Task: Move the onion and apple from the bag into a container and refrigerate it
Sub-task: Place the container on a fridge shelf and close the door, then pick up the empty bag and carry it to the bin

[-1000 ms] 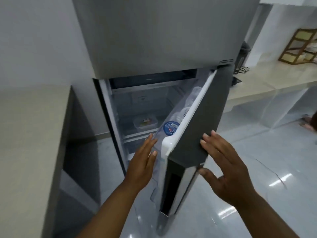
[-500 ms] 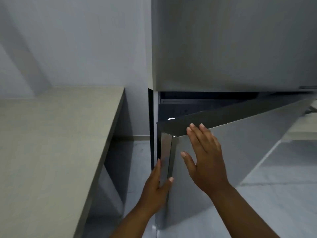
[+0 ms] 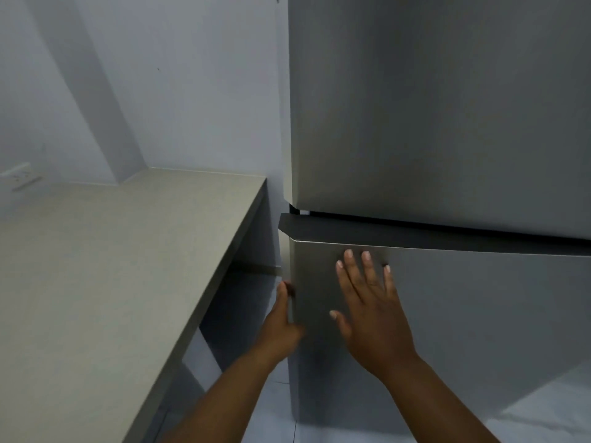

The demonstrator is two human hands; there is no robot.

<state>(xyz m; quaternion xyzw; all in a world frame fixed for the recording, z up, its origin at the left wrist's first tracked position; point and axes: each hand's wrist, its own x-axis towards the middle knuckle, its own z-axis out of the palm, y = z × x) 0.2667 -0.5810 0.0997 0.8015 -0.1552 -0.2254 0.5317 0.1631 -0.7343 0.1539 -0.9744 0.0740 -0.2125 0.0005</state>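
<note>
A tall steel fridge (image 3: pixel 447 107) fills the right of the view. Its lower door (image 3: pixel 479 314) stands almost flush with the body, only a thin dark gap showing under the upper door. My right hand (image 3: pixel 371 311) lies flat on the lower door's front, fingers spread. My left hand (image 3: pixel 281 321) touches the door's left edge, its fingers partly hidden behind that edge. The container, onion and apple are out of sight inside the fridge.
A beige counter (image 3: pixel 112 282) runs along the left, its corner close to the fridge. A wall socket (image 3: pixel 20 180) sits at the far left. Grey tiled floor (image 3: pixel 527 417) shows at the bottom right.
The lower fridge door swung from wide open to nearly shut. Both hands followed it, the right hand pressing its front. The container on the shelf went out of sight.
</note>
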